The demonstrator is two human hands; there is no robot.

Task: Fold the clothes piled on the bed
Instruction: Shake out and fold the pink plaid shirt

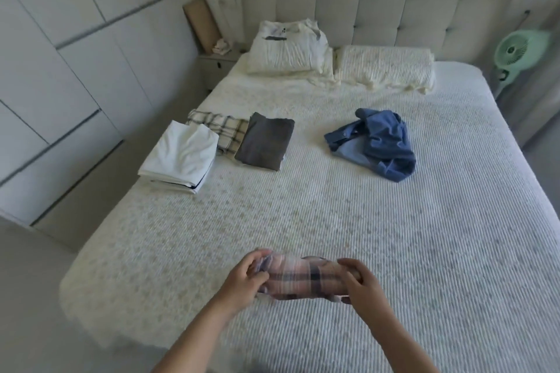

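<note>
Bed (pixel 348 221) beside white wardrobe (pixel 60 70)

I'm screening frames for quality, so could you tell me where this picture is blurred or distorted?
Head view: motion blur smears both hands, left and right, and the plaid cloth they hold; wide-angle distortion bends the bed edges and wardrobe; light is soft, without glare.

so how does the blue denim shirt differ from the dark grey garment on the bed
The blue denim shirt lies crumpled and unfolded, alone toward the bed's right side; the dark grey garment is folded into a neat flat rectangle on the left, beside other folded clothes. Both rest on the white bedspread.
</note>
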